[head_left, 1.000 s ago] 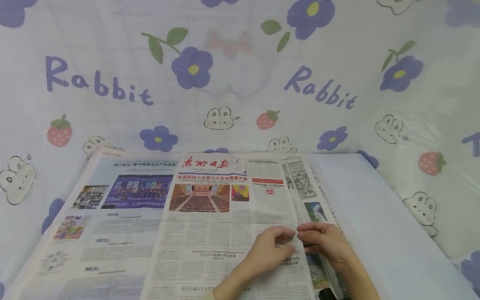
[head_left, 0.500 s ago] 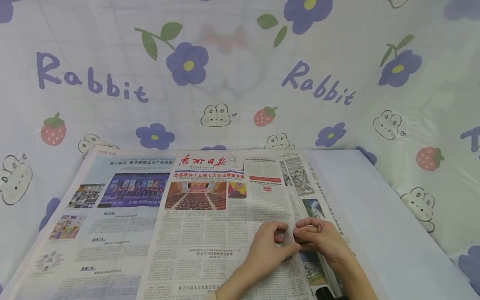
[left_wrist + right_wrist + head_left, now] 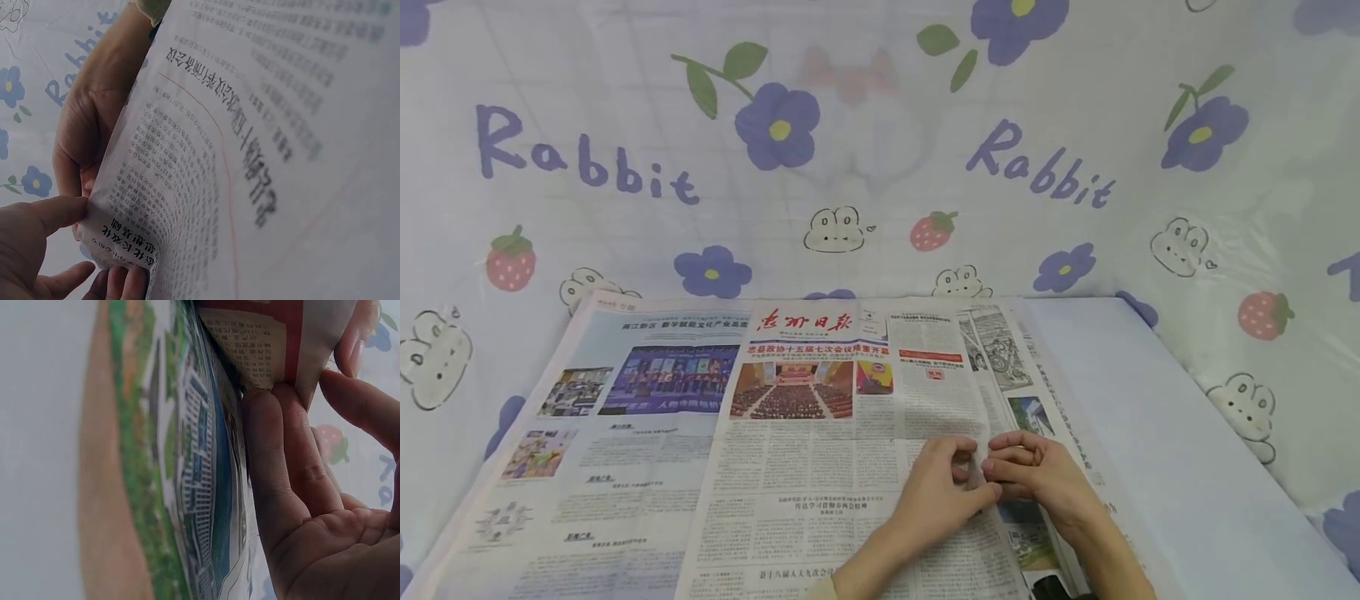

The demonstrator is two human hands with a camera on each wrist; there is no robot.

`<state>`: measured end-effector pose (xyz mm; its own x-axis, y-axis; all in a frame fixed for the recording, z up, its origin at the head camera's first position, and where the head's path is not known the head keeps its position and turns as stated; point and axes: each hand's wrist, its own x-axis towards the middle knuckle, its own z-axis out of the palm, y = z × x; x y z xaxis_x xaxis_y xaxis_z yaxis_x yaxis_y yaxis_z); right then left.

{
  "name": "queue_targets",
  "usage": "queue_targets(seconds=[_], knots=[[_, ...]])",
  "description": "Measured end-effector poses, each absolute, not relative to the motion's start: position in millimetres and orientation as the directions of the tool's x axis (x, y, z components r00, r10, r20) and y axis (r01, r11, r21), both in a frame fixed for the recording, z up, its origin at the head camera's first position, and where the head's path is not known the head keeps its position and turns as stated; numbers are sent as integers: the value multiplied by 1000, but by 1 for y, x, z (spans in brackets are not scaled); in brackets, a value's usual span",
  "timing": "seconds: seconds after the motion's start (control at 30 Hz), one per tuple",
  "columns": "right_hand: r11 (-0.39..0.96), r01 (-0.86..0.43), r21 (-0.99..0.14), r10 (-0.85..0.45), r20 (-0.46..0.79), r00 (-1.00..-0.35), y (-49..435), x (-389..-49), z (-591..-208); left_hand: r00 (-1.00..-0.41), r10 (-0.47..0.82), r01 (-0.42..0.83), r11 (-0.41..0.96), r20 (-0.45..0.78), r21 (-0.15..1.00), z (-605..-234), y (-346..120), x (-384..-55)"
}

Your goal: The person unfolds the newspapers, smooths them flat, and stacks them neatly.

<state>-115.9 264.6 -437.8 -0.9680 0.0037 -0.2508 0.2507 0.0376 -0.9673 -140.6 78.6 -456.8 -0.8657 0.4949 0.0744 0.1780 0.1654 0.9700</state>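
Observation:
A newspaper with a red masthead (image 3: 820,467) lies over other sheets in the head view. At its right edge my left hand (image 3: 943,487) bends its fingers on the printed side, its thumb reaching across to the edge. Facing it, my right hand (image 3: 1037,479) holds the same edge, its fingertips close to the left ones. In the right wrist view, the right fingers (image 3: 269,444) sit under a turned-up part of the newspaper (image 3: 250,340), with the thumb (image 3: 362,403) on its far side. Close up in the left wrist view, the left thumb (image 3: 59,215) meets the edge of the curved newspaper (image 3: 181,156).
A pinkish-edged newspaper (image 3: 632,458) spreads out at the left. Another sheet with colour pictures (image 3: 1028,417) shows to the right, under the top one. Beyond it runs the white tabletop (image 3: 1150,417). Behind hangs a sheet printed with rabbits and flowers (image 3: 887,167).
My left thumb has straightened and moved right to the newspaper's edge. My right hand has come slightly left, closer to the left one. The view has also shifted a little.

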Motion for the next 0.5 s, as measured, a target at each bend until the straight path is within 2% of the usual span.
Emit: queue_targets(seconds=[0.5], knots=[[12,243,-970,-9,-243,-970,267,-115,-439,-845,534,146,153,43,977,-452,73,-143]])
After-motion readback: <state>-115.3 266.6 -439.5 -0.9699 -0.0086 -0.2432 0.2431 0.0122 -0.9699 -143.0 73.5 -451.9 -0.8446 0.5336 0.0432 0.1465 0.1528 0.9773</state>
